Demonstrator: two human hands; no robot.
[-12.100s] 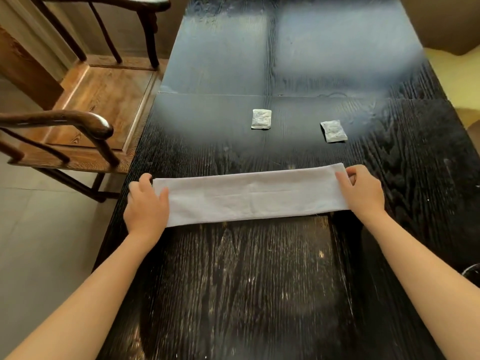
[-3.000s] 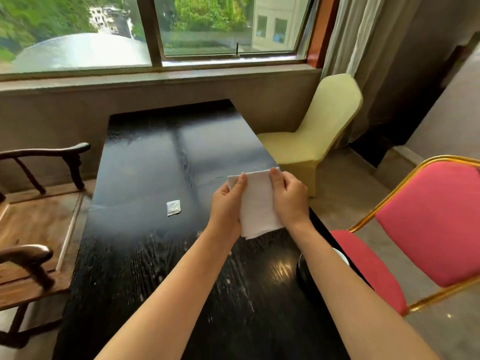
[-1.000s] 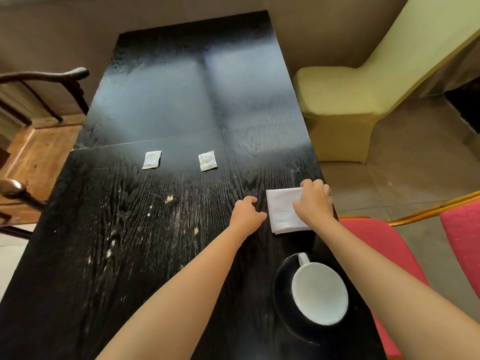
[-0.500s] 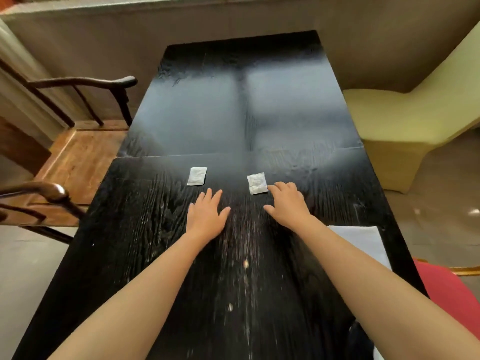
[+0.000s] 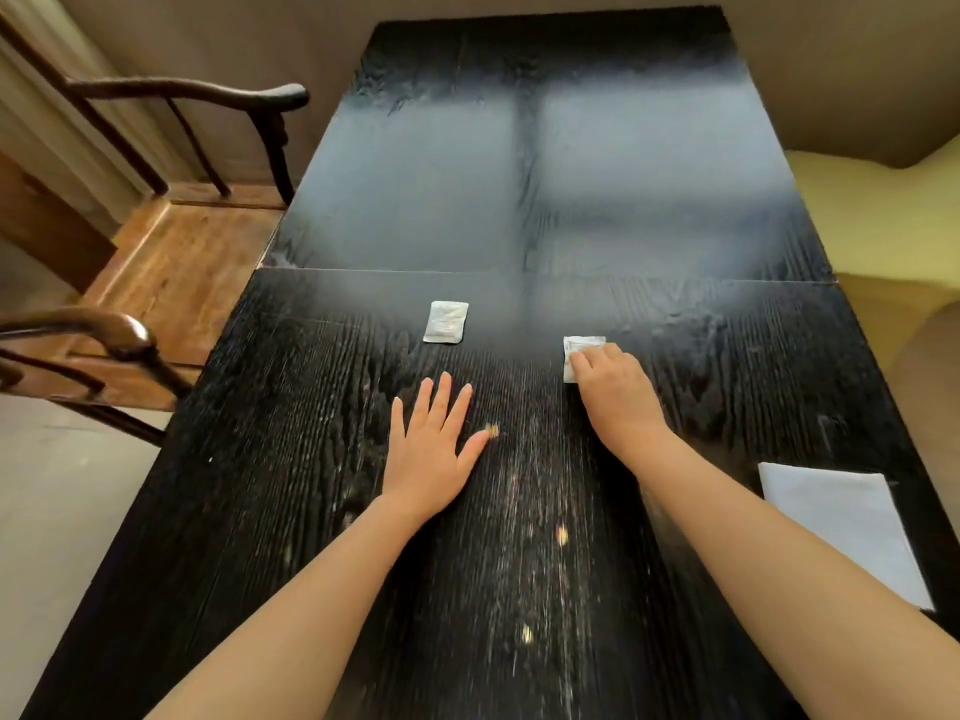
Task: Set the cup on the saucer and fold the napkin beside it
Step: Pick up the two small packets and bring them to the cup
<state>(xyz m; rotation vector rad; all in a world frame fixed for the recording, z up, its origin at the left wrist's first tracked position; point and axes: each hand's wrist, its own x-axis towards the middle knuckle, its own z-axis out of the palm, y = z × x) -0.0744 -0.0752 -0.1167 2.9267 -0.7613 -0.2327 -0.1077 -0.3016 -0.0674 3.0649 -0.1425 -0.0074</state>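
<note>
The white napkin (image 5: pixel 841 522) lies folded into a small rectangle at the right edge of the black table (image 5: pixel 519 200), partly behind my right forearm. Neither the cup nor the saucer is in view. My left hand (image 5: pixel 434 449) lies flat on the table with its fingers spread and holds nothing. Further ahead, my right hand (image 5: pixel 613 387) has its fingers curled over a small white packet (image 5: pixel 582 344), covering its near half.
A second white packet (image 5: pixel 445 322) lies on the table, ahead of my left hand. Crumbs and pale specks dot the near tabletop. A wooden armchair (image 5: pixel 171 252) stands at the left, and a yellow-covered chair (image 5: pixel 883 200) at the right.
My hands let go of the folded napkin and moved left to the table's middle. My right hand has reached onto the right packet and curled over it. My left hand has barely moved.
</note>
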